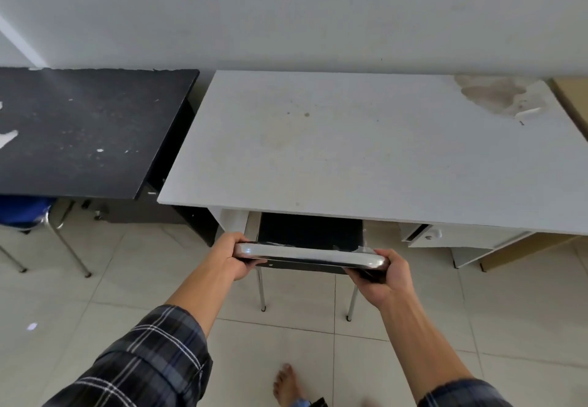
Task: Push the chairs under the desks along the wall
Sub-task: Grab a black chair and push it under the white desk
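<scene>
At 6 o'clock, nearest, a bare foot (286,384) stands on the tiled floor (111,279), with plaid sleeves either side. Above it, both arms reach forward to the chair (310,234). The left hand (234,255) wraps the left end of the chrome top rail (310,255), and the right hand (383,277) wraps the right end, fingers curled under. Gripping both ends likely keeps the chair square to the opening as it is pushed.

The black seat is already partly beneath the white desk (366,145), at the centre; the rear legs and backrest stand outside its front edge, so the push looks unfinished. A drawer (445,236) at 3 o'clock hangs slightly open beside the chair.

At 9 o'clock a blue chair (22,210) sits partly under the black desk (86,132), apparently still to be pushed further in. Both desks back against the wall (286,8) at 12 o'clock.

No brand, label or readable writing shows anywhere.
</scene>
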